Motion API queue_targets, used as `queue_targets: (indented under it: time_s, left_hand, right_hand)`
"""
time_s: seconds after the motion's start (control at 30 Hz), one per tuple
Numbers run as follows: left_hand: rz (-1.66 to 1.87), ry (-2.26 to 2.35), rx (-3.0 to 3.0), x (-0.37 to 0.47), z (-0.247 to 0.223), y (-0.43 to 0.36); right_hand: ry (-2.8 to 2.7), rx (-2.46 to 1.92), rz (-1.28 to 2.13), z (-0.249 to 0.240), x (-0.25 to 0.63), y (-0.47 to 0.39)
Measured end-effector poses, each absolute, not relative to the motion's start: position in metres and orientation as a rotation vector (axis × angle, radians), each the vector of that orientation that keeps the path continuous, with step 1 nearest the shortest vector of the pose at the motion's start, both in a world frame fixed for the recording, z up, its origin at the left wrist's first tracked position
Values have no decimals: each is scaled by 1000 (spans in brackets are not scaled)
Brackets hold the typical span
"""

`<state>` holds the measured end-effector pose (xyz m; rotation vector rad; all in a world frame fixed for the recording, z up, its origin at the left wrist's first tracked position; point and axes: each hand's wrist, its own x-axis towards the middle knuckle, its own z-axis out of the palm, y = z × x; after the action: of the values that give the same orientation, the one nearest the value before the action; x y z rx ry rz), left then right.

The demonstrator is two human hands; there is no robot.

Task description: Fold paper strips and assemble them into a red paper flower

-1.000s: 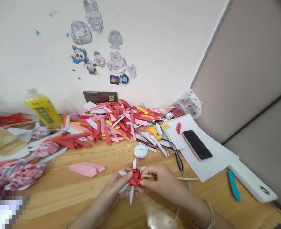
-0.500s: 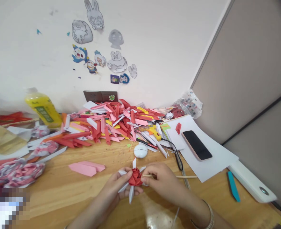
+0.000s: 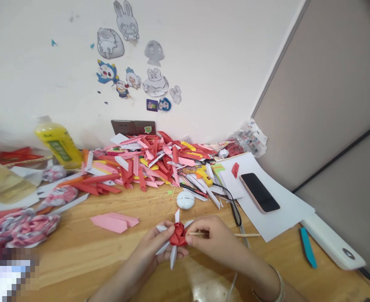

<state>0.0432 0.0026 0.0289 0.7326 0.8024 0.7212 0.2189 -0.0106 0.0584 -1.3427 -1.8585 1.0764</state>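
A folded paper flower, red in the middle with white pointed petals sticking out, is held over the wooden table. My left hand is closed on it from the left and below, thumb on the red edge. My right hand pinches a thin wooden stick, whose near end points at the red centre and whose far end shows beyond the hand. Whether its tip goes into the folds cannot be made out. A white rounded case lies just behind the flower. Two pink folded strips lie left of my hands.
A heap of folded paper strips lines the wall, with a yellow glue gun at its right. A phone rests on white paper. A yellow bottle stands left, near pink-and-white paper bundles. A teal cutter-like piece lies right.
The view has shifted very slightly. My right hand stays at the flower with the stick, moved only a little. The left hand keeps its hold.
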Motion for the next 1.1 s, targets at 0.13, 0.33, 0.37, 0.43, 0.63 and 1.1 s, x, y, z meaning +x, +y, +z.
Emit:
queue_targets:
  time_s: [0.13, 0.33, 0.37, 0.43, 0.63, 1.1]
  left_hand:
    - [722, 793, 737, 43, 29, 3]
    - [705, 815, 724, 43, 24, 5]
    - [704, 815, 726, 43, 24, 5]
    - [713, 815, 730, 43, 23, 5]
    - [720, 819, 722, 44, 27, 3]
    - [728, 805, 743, 45, 26, 3]
  right_hand:
    - [-1870, -1343, 1095, 62, 220, -11]
    - [-1820, -1323, 1176, 64, 221, -10]
    - [-1812, -1313, 1185, 63, 221, -10]
    - [-1808, -1306, 1188, 61, 221, -10]
    - [-1827, -1397, 1080, 55, 219, -10]
    - [-1821, -1410, 1025, 52, 215, -12]
